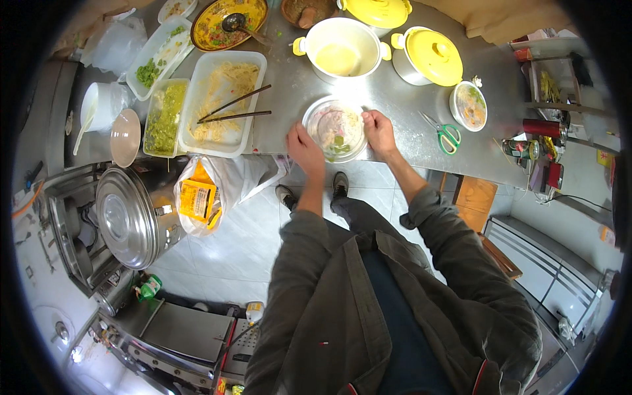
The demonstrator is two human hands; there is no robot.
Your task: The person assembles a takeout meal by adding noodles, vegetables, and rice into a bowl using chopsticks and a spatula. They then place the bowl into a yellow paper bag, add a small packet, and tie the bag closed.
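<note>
A round clear plastic food bowl (336, 128) stands near the front edge of the metal counter. Pale noodle-like food and a bit of green show inside; a clear lid seems to lie over it. My left hand (306, 150) is closed at the bowl's left rim, fingers curled. On the opposite side my right hand (379, 133) pinches the rim between thumb and fingers. Green-handled scissors (449, 138) lie to the right of that hand. Left of the bowl, dark chopsticks (237, 116) rest across a white tray (261, 69) of shredded pale food.
Behind the bowl stand an uncovered white pot (384, 62) and a yellow-lidded pot (434, 56). A filled bowl (469, 105) sits at right. A green-food tub (164, 118) and oval dish (204, 33) are at left. Below hang a white bag (230, 187) and a large steel pot (125, 214).
</note>
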